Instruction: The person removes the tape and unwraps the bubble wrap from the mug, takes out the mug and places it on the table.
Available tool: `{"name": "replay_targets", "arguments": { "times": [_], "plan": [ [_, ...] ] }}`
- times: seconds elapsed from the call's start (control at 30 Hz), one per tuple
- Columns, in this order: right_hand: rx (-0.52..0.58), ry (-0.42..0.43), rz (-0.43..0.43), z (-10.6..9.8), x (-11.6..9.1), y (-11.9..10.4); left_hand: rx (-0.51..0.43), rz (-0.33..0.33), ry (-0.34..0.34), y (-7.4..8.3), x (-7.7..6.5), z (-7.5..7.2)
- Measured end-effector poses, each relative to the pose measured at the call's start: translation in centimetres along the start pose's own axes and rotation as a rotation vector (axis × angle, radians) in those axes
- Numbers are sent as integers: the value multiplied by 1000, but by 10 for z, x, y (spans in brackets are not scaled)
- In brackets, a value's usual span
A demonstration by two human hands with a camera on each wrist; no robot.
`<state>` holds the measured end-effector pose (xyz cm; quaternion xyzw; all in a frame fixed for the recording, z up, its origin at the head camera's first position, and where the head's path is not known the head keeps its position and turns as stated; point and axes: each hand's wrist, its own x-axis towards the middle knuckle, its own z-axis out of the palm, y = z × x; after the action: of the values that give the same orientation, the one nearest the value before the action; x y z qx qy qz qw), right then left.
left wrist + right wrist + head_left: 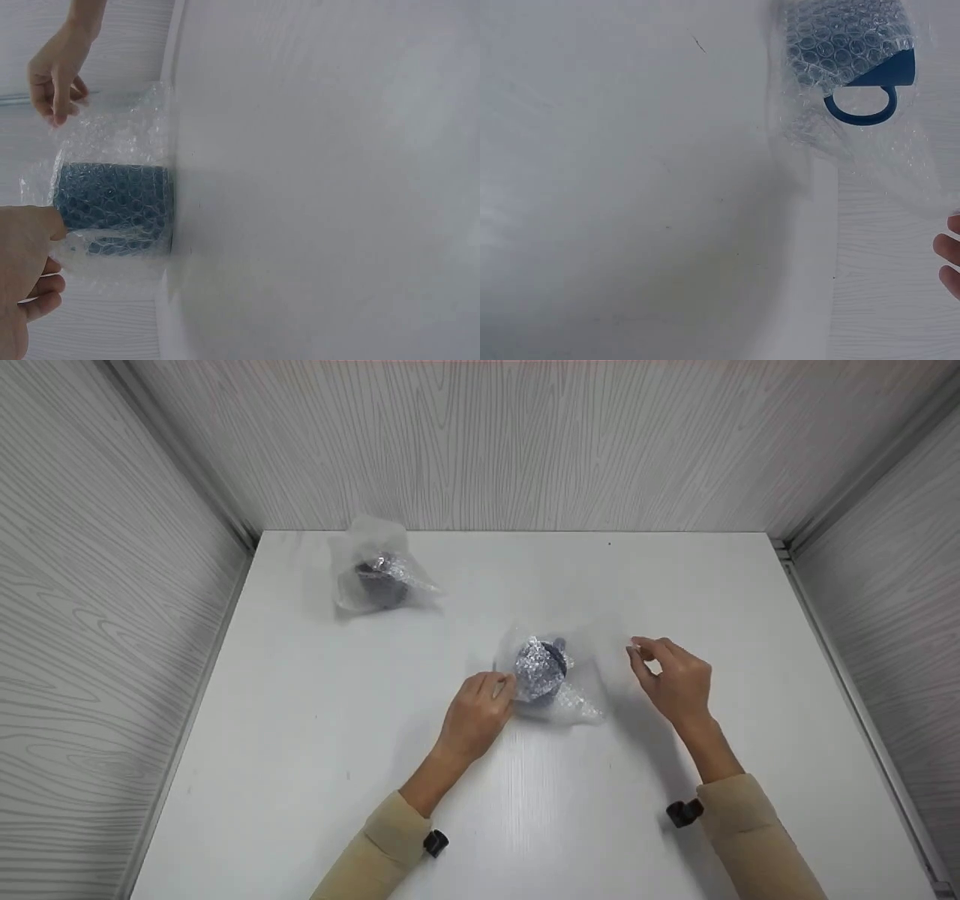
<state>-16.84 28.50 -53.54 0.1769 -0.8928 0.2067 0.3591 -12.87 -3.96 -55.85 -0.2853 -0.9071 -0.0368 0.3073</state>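
Between both hands (475,714) (679,679), blue mug (887,72); bubble wrap (541,669) around.

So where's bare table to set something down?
Bare table: between the left hand and left edge, and the far-right corner beyond the right hand. Crowded: the middle, around the wrapped mug; far left, another wrapped item.
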Motion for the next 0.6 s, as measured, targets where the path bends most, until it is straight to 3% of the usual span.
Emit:
{"name": "replay_targets", "arguments": {
  "times": [0.33,0.6],
  "plan": [
    [58,38,127,6,-8,16,-12,2,2,0,0,1],
    [110,17,266,9,-12,23,-21,10,17,0,0,1]
  ]
}}
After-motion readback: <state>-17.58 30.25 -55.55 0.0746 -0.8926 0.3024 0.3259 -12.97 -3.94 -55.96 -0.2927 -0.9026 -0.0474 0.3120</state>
